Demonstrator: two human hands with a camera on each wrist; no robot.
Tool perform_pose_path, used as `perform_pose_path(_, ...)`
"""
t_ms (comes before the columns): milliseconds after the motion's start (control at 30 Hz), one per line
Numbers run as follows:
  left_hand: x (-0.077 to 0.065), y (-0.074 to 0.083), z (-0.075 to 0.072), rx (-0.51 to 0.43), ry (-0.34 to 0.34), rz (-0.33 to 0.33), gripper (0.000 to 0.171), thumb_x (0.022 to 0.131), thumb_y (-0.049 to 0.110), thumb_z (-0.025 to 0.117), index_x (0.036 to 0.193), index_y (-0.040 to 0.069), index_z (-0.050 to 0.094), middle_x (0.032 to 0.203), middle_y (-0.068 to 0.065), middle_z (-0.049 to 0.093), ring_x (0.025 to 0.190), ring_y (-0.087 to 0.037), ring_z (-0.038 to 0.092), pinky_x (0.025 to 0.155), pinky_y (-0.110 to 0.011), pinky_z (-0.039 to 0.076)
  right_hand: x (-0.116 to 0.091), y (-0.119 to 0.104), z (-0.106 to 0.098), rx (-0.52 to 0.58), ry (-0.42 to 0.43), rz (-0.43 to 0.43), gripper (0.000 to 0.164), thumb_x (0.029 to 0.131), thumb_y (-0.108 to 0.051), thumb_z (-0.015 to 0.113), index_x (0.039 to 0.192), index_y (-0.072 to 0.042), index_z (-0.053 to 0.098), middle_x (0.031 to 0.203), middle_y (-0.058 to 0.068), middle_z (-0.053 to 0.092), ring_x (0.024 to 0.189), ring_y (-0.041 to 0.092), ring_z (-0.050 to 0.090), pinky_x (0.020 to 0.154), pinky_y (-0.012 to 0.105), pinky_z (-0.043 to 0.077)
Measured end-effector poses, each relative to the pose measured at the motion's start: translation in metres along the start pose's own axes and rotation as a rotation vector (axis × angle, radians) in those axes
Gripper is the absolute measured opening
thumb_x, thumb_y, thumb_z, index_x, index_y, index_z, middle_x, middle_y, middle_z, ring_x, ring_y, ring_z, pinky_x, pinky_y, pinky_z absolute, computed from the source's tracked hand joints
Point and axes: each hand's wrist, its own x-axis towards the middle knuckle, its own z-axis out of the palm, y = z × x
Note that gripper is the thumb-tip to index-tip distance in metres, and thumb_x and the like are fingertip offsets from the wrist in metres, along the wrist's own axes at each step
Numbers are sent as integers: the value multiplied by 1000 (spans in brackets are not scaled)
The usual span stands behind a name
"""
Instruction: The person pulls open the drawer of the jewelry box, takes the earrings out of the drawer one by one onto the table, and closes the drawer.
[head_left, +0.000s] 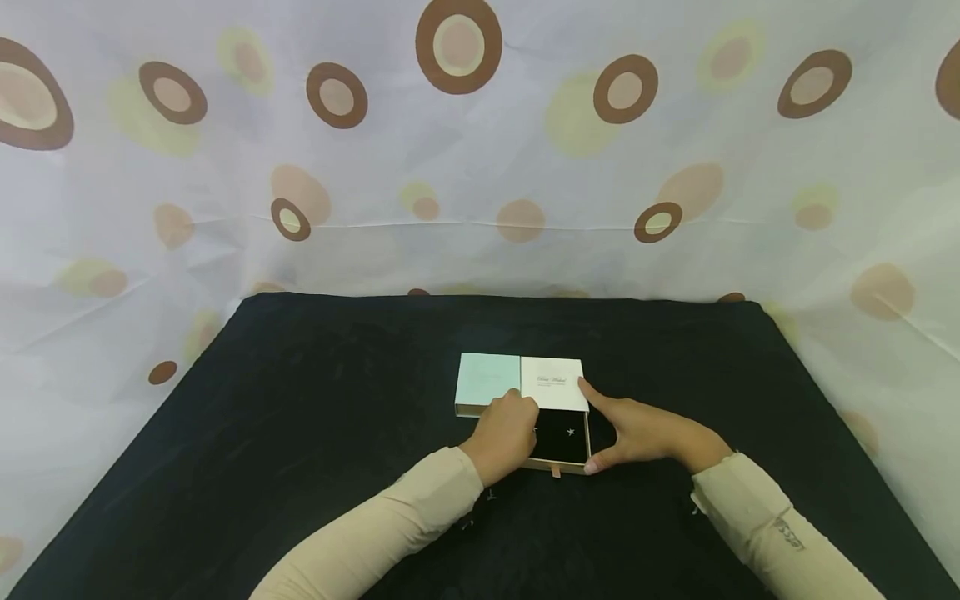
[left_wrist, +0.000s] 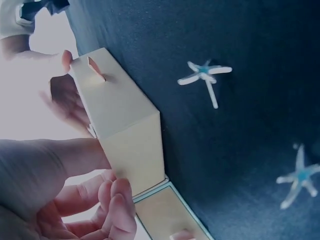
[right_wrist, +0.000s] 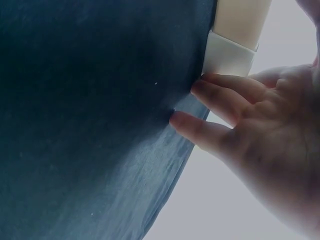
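- A pale sheet, printed with brown and yellow ovals, hangs behind the surface.
- The surface is covered in black.
- On it, between the two hands, lies a white box with its black-lined drawer pulled out toward the person.
- The right hand spans the box's right side, thumb at the drawer's front corner, another fingertip on the cover's right edge, fingers spread.
- The left hand bends over the drawer's left wall, fingers curled and touching it; whether they pinch anything cannot be told.
- A mint box sits against the white one's left side, just beyond the left hand.
- Two loose star pieces lie on the surface near the left wrist, apart from the drawer.
- Another star shows inside the drawer, between the hands.
- A small ribbon tab sticks out of the drawer's front.
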Motion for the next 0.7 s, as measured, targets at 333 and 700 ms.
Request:
perform_pose_path(333, -1, -1, 7, 13, 35, -5, 6, 85, 3, 68, 86, -1, 73, 69, -9, 57, 61, -16, 59, 47, -20, 43, 1, 0, 0, -5, 7, 9, 126, 72, -58, 75, 151, 3, -1, 150, 29, 27, 129, 38, 45, 101, 53, 38)
perform_pose_path(700, -1, -3, 11, 15, 34, -10, 8, 86, 3, 67, 85, -1, 73, 69, -9, 55, 59, -15, 56, 46, -20, 42, 1, 1, 1, 6, 7, 6, 125, 73, -57, 75, 151, 2, -2, 150, 29, 26, 129, 39, 45, 101, 54, 38)
